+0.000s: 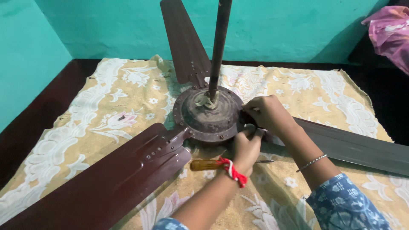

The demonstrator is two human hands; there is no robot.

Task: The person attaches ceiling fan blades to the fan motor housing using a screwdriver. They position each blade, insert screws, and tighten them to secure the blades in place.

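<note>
A brown ceiling fan lies on a patterned cloth, its round motor housing [208, 115] in the middle with a dark rod [219, 47] standing up from it. Three blades spread out: one to the near left [106, 183], one to the back [183, 42], one to the right [362, 147]. My right hand [268, 113] rests on the housing's right edge where the right blade's bracket joins. My left hand [246, 147], a red thread on its wrist, presses with curled fingers at the same joint from below. What the fingers pinch is hidden.
A screwdriver with an amber handle [206, 165] lies on the yellow and white cloth [128, 98] under my left wrist. Turquoise walls [106, 25] close the back and left. Pink fabric [390, 30] sits at the top right. Dark floor [25, 127] borders the cloth.
</note>
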